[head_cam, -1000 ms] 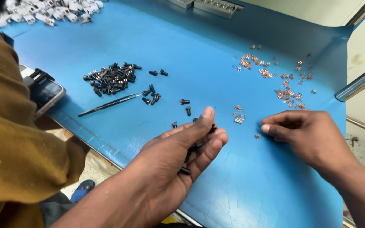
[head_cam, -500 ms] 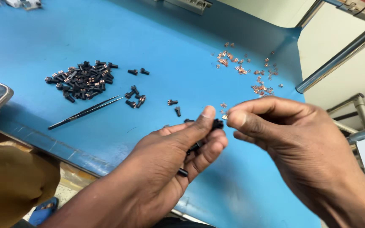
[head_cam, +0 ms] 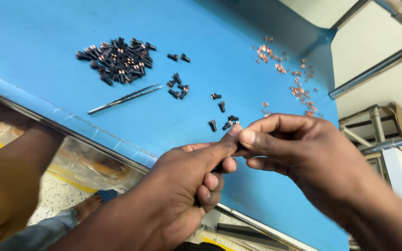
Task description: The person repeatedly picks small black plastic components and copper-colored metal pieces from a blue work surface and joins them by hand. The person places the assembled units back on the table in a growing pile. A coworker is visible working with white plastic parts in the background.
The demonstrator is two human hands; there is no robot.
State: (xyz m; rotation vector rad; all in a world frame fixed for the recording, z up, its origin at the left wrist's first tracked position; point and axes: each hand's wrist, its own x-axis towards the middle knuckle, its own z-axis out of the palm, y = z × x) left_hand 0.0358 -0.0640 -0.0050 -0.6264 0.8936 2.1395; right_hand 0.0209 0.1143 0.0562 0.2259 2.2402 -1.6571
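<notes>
My left hand (head_cam: 187, 181) is curled around small black parts, its thumb and forefinger pinching one at the tip. My right hand (head_cam: 303, 153) meets it from the right, thumb and forefinger pressed against the same small part; the part itself is mostly hidden between the fingertips. Both hands hover above the near edge of the blue table (head_cam: 47, 28). Just beyond the fingertips lie a few loose black parts (head_cam: 222, 114). A pile of black parts (head_cam: 117, 60) sits at the far left, and scattered copper pieces (head_cam: 289, 74) lie at the far right.
Metal tweezers (head_cam: 124, 98) lie on the table near the pile. A metal rail (head_cam: 373, 69) and frame stand to the right of the table. A person's arm in a brown sleeve (head_cam: 5, 186) is at the lower left.
My right hand came from the table up to my left hand, and their fingertips now press together. The view has shifted right and closer.
</notes>
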